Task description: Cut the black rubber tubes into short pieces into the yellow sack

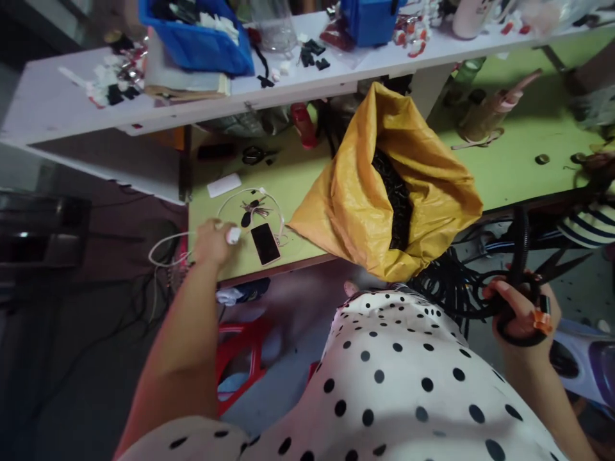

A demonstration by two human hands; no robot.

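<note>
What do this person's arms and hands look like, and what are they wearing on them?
Both forearms are bare, with no gloves on the left hand or right hand. The cream top with black polka dots has short sleeves. The right hand's nails look orange.

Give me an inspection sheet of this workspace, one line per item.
Surface: green table, edge in front of the person; white shelf above it.
Job's things: left hand on a white plug at the table edge; right hand grips black tubing.
Clutter: yellow bag of black parts, phone, keys, scissors, blue bins and small parts on the shelf.
Grippers: left closed on the plug; right closed on the tubing.
Cables: white cable looping off the table edge; dark wires on the floor.
Surroundings: red stool below; a striped sleeve at right.
</note>
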